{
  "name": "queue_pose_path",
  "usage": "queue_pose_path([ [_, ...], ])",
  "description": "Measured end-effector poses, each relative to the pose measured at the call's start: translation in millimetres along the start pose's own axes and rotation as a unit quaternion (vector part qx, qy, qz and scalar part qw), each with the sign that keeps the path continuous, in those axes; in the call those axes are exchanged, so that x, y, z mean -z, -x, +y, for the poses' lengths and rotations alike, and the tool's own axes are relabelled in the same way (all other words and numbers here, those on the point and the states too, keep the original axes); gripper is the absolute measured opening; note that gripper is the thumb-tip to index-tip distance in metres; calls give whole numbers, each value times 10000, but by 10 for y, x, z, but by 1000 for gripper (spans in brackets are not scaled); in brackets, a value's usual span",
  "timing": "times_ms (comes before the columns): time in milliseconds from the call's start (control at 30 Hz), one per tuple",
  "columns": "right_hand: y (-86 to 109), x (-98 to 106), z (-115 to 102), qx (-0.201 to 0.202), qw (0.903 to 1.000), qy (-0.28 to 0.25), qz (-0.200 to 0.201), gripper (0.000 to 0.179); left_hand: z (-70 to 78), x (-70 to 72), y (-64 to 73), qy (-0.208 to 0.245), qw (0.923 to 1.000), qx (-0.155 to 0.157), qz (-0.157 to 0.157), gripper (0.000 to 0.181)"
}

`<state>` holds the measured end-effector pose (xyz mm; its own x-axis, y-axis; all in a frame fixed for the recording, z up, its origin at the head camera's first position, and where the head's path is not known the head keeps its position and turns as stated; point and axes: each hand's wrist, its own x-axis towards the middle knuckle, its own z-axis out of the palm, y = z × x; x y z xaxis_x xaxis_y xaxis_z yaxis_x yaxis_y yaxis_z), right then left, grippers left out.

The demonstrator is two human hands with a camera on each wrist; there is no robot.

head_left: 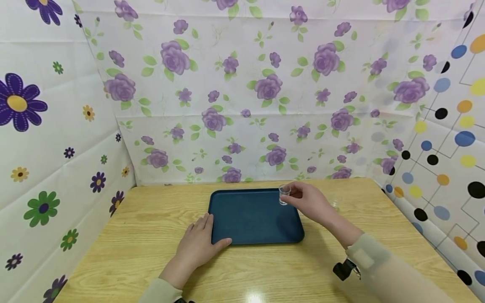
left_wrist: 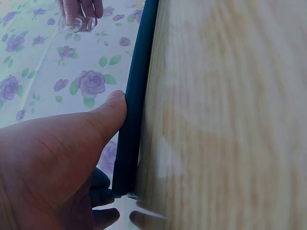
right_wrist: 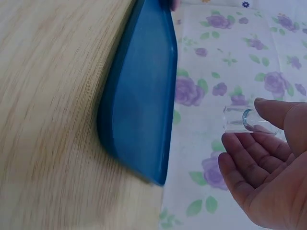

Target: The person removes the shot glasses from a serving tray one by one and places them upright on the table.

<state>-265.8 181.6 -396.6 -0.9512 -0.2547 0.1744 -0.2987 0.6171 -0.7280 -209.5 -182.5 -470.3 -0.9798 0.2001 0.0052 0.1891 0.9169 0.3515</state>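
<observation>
My right hand (head_left: pixel 310 203) pinches a small clear shot glass (head_left: pixel 283 198) between thumb and fingers. It holds the glass upright above the far right corner of a dark blue rectangular tray (head_left: pixel 250 219). In the right wrist view the thumb lies on one side of the shot glass (right_wrist: pixel 235 120) and the fingers on the other. My left hand (head_left: pixel 198 242) rests at the near left corner of the tray. Its fingers lie extended along the left side, and the thumb touches the front rim, as the left wrist view also shows.
Behind the right wrist, a faint clear glass object (head_left: pixel 335 204) stands on the wooden table (head_left: pixel 151 219), partly hidden. Floral cloth (head_left: pixel 242 105) hangs along the table's back edge, with patterned cloths at the left and right sides.
</observation>
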Motion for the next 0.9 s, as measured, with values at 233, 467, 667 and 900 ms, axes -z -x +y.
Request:
queue_pose_path([
  [233, 128, 236, 73, -83, 9998, 152, 96, 36, 18, -8, 3, -17, 10000, -12, -2, 108],
  [467, 245, 475, 177, -199, 9991, 277, 248, 37, 12, -6, -2, -5, 10000, -54, -14, 108],
  [667, 342, 650, 239, -249, 9985, 358, 346, 42, -7, 4, -5, -17, 10000, -75, -9, 108],
  [900, 449, 845, 375, -413, 9968, 525, 444, 51, -7, 10, -17, -25, 9999, -102, -14, 108],
])
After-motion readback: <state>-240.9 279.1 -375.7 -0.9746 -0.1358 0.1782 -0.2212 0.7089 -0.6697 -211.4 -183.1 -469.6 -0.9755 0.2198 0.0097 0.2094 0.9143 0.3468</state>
